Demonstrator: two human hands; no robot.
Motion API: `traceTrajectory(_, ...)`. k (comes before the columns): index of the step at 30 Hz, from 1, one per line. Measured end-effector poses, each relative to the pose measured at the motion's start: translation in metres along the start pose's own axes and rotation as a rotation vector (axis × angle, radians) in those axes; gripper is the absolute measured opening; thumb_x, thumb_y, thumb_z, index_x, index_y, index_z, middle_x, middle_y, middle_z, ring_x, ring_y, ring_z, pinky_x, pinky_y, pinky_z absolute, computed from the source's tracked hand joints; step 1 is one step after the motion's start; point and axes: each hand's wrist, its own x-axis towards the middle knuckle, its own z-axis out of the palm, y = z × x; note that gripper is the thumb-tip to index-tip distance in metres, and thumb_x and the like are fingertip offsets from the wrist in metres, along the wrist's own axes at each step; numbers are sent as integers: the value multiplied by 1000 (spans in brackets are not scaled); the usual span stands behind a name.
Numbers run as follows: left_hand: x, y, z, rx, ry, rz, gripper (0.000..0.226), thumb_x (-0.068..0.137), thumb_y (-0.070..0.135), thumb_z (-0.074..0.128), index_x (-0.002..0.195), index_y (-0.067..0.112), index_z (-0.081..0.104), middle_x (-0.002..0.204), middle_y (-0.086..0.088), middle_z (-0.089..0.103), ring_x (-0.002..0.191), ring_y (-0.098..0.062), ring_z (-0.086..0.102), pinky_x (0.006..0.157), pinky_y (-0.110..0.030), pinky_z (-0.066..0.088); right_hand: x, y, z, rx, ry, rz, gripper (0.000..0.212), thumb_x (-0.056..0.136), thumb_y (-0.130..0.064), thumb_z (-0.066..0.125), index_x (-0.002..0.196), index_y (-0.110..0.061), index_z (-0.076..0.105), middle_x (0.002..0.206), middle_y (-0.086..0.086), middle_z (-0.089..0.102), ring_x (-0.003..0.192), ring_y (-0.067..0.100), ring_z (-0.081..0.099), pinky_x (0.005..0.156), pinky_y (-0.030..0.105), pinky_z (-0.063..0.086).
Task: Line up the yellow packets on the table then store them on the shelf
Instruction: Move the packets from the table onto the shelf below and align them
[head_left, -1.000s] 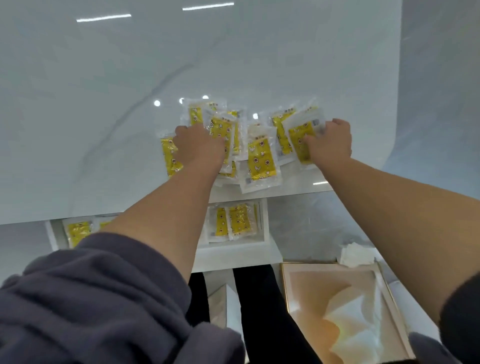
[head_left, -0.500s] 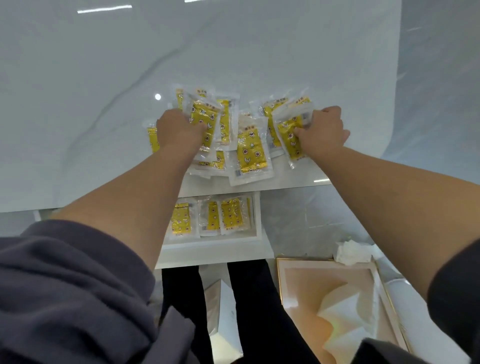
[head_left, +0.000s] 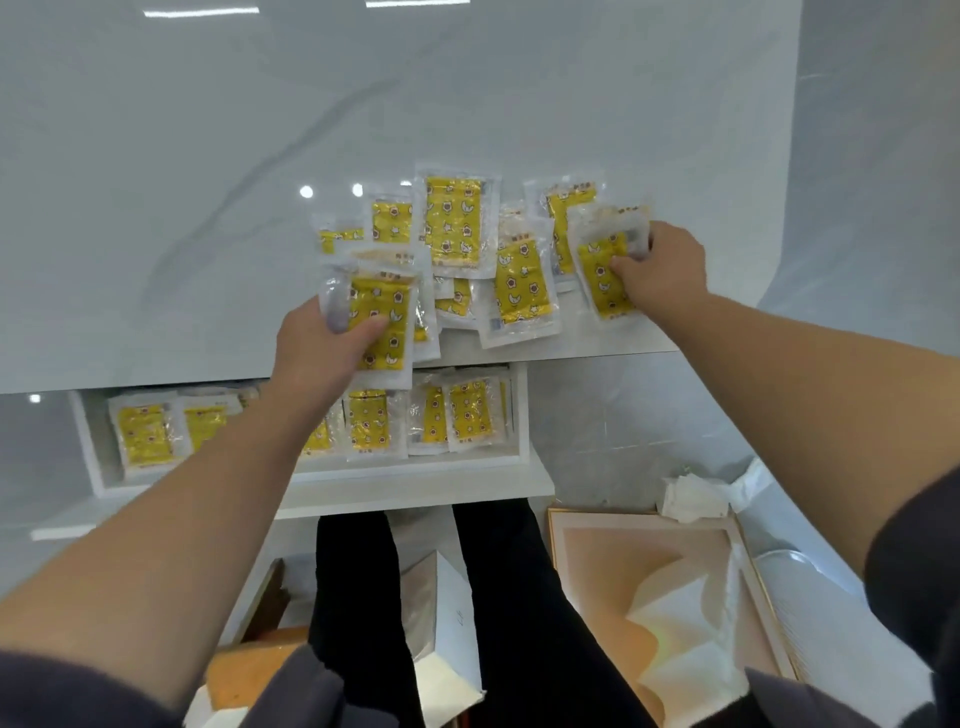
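Observation:
Several yellow packets in clear wrappers lie overlapping in a loose pile (head_left: 457, 228) near the front edge of the glossy white table (head_left: 208, 208). My left hand (head_left: 322, 348) grips a yellow packet (head_left: 379, 327) at the pile's near left, thumb on top, lifted just over the table edge. My right hand (head_left: 660, 265) pinches another yellow packet (head_left: 605, 270) at the pile's right side. Under the tabletop, a white shelf (head_left: 415, 467) holds a row of yellow packets (head_left: 467, 410) standing side by side; my left forearm hides part of that row.
On the floor to the right lie a framed peach-and-white picture (head_left: 649, 582) and a crumpled white tissue (head_left: 691, 499). My black-trousered legs (head_left: 519, 597) stand below the shelf, with a white box (head_left: 447, 623) between them. The table's right edge drops off near my right hand.
My left hand has pulled back toward the table's front edge with a packet in its grip. My right hand has kept hold of its packet at the right of the pile. The view tilted down.

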Motion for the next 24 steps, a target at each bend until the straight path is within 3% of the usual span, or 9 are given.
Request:
traceTrajectory(3,-20,-31,-18,24,-34,-39,23,86,32,69,99,16,60,91,0,64,85,-20,60,63,-28,43,-43,8,4,124,101,103,17,90,-19,57,104,-10,59,102,8,64,101,29,58,84,34,45)
traceTrajectory(6,-35,-69,-42,92,-46,-101,46,88,32,68,124,8,53,111,-2,57,100,-26,56,79,-32,40,-94,17,10,187,111,186,21,92,-17,54,109,-4,56,98,10,60,97,27,55,76,28,37)
traceTrajectory(9,-41,-116,-67,123,-74,-173,55,88,29,68,131,3,47,119,-12,55,113,-34,53,84,-36,39,-143,16,33,202,-19,242,21,94,-19,56,107,-2,53,92,8,53,89,22,48,74,27,32)
traceTrajectory(12,-35,-155,-90,99,-93,-252,68,89,31,67,144,7,35,142,-13,46,126,-33,46,99,-42,39,-179,-2,79,222,-153,203,25,95,-19,56,115,-5,59,98,8,59,94,24,54,75,27,38)
traceTrajectory(15,-16,-185,-99,47,-112,-279,77,92,30,63,152,10,19,154,-11,30,138,-32,34,109,-43,32,-195,-34,136,253,-257,167,24,97,-16,53,119,-5,58,98,6,58,93,22,56,59,21,37)
traceTrajectory(18,10,-203,-90,35,-118,-262,74,94,28,60,151,8,17,156,-10,25,140,-30,30,107,-38,31,-189,-64,195,265,-302,164,22,98,-19,51,118,-9,50,90,1,54,84,18,56,64,25,39)
traceTrajectory(20,27,-209,-76,23,-121,-256,68,96,26,58,149,6,21,154,-11,29,135,-29,36,95,-33,35,-181,-78,228,255,-323,171,17,100,-20,49,114,-10,47,80,-1,50,69,13,51,61,27,40)
traceTrajectory(24,56,-225,-36,29,-167,-254,64,97,27,55,148,7,23,153,-12,31,134,-31,38,97,-34,36,-158,-93,279,181,-332,120,33,101,-16,43,131,-2,40,97,7,50,75,17,48,55,25,35)
